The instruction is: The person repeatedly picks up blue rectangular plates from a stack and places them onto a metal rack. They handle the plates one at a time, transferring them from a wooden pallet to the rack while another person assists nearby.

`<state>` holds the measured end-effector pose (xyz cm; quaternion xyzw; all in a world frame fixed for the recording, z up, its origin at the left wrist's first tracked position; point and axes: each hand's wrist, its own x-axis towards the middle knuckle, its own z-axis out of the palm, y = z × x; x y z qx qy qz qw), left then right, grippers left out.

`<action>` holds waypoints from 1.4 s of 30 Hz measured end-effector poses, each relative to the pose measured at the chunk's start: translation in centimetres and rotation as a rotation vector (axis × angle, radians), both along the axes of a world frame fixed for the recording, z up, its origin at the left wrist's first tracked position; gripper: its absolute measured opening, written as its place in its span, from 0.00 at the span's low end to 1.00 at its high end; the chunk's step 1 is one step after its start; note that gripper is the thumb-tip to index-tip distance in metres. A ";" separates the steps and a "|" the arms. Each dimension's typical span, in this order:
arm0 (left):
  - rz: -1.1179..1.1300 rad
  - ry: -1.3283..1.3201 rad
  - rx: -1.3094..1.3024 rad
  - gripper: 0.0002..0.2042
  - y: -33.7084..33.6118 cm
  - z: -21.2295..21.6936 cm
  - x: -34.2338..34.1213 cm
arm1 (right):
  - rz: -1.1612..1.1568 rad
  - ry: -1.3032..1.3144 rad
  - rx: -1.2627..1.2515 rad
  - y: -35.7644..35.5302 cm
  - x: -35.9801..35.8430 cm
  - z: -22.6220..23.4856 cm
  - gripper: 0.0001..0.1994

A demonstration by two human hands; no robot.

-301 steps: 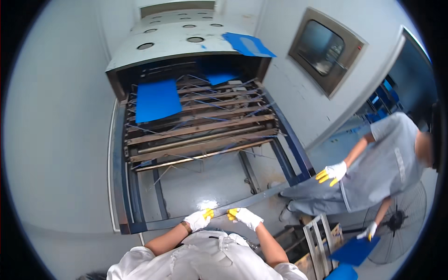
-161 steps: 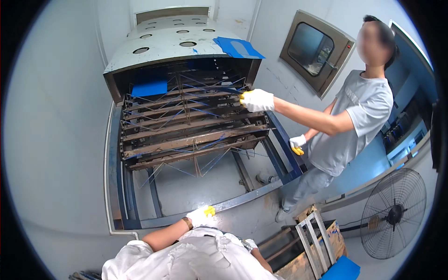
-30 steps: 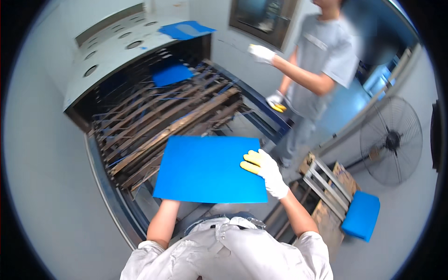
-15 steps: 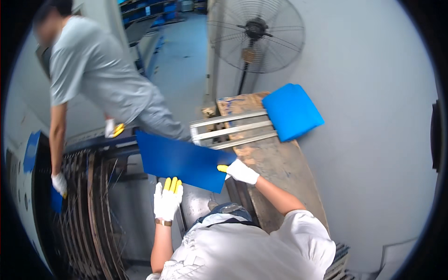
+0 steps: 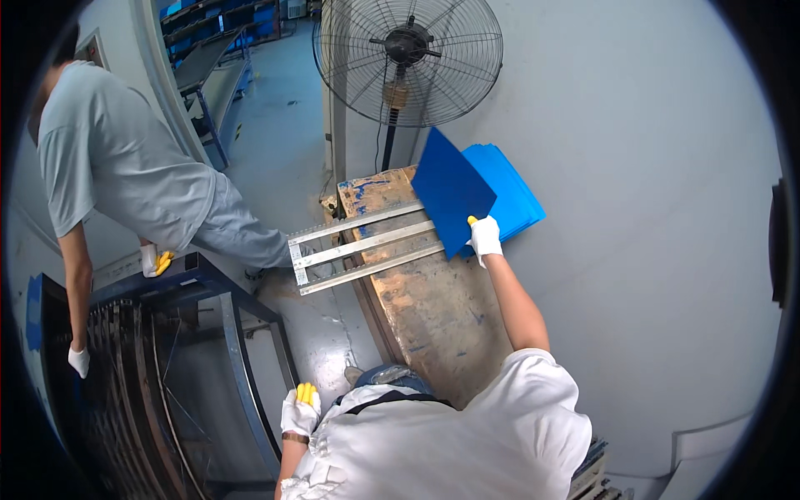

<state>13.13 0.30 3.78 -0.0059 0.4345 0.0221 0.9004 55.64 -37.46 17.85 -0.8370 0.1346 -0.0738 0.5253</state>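
Observation:
My right hand [image 5: 486,239], in a white glove with yellow fingertips, grips a dark blue sheet [image 5: 454,190] by its near edge. The sheet is tilted and partly covers a stack of brighter blue sheets [image 5: 512,193] on the worn wooden table [image 5: 433,321]. Down beside my waist, my left hand [image 5: 302,409] wears the same kind of glove. It holds nothing, and its fingers are loosely bent.
Metal rails [image 5: 358,246] jut out past the table's left edge. Behind it stands a large fan [image 5: 407,46]. At left, a gloved co-worker [image 5: 137,154] leans over a dark metal rack [image 5: 137,367]. A doorway opens onto blue floor [image 5: 279,108].
My right hand has carried the blue sheet rightward and away from me, over toward the stack. My left hand has dropped back to my side. The co-worker appears farther left.

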 end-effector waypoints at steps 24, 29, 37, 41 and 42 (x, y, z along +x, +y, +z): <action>0.016 0.097 0.008 0.10 -2.0 -0.3 -2.3 | 0.227 0.657 -0.073 -6.7 0.5 -4.6 0.17; 0.013 0.054 -0.033 0.10 -2.4 -1.8 -2.3 | 0.438 0.844 0.239 -3.7 -3.3 -8.5 0.10; 0.013 -0.004 0.038 0.10 -2.5 -4.8 -3.1 | 1.281 1.088 0.201 17.5 -18.2 -12.9 0.14; 0.072 -0.038 0.104 0.10 -1.3 -3.5 -4.7 | 1.700 1.182 0.147 25.3 -25.6 -17.3 0.08; 0.077 0.006 0.159 0.10 -1.1 -2.0 -5.0 | 1.756 1.246 0.144 26.5 -27.3 -17.6 0.07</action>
